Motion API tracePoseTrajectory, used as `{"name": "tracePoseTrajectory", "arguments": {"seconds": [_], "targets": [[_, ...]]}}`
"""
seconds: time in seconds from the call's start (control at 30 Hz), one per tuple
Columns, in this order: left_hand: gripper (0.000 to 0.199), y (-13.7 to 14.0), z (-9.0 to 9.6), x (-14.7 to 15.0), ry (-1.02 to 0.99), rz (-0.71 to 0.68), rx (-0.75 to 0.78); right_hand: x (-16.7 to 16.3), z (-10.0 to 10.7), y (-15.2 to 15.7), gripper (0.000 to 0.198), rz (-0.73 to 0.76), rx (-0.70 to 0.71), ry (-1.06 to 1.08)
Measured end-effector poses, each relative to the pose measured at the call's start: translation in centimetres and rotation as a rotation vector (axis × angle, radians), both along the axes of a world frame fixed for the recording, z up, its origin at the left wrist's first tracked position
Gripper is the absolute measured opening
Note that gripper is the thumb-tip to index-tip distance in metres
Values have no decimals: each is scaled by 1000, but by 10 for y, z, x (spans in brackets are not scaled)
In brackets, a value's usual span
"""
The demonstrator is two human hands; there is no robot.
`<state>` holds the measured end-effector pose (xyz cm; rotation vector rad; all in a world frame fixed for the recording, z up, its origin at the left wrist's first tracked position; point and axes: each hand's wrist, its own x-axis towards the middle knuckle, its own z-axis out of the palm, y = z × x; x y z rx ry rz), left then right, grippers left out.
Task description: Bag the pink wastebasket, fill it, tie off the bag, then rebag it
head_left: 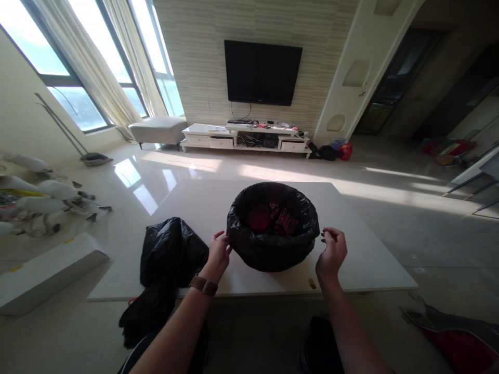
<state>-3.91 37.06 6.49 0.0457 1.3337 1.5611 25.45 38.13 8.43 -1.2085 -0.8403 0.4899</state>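
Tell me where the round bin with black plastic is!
In the head view, the bin stands on the white table, a little right of centre, between the left hand and the right hand, with crumpled black plastic to its left.

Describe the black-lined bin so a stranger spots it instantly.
Find the white table before the television. On it, between left hand and right hand, stands the bin. Unlike the slumped black bag nearby, it is round and open, with reddish contents.
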Motion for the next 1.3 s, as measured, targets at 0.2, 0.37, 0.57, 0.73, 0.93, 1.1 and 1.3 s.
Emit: {"name": "tracePoseTrajectory", "arguments": {"seconds": [0.2, 0.37, 0.57, 0.73, 0.93, 1.1, 1.3], "targets": [[50, 3, -6, -3, 23, 20, -1, -5, 2, -6, 22, 105, 152, -405], [46, 3, -5, -1, 32, 17, 8, -5, 1, -4, 25, 70, 87, -340], [41, 4, -3, 0, 43, 31, 7, -7, 4, -5, 28, 63, 66, -336], [41, 5, -2, 0, 61, 58, 2, -7, 3, -3, 29, 63, 84, -332], [38, 6, -5, -1, 100, 53, -3, -6, 4, -3, 30, 59, 59, -327], [30, 6, -9, -1, 240, 64, 6, -6, 5, -5, 30, -9, 81, -318], [30, -14, 9, 10, 785, 181, 328, -5, 2, -8, 24, -14, 212, -442]]}}
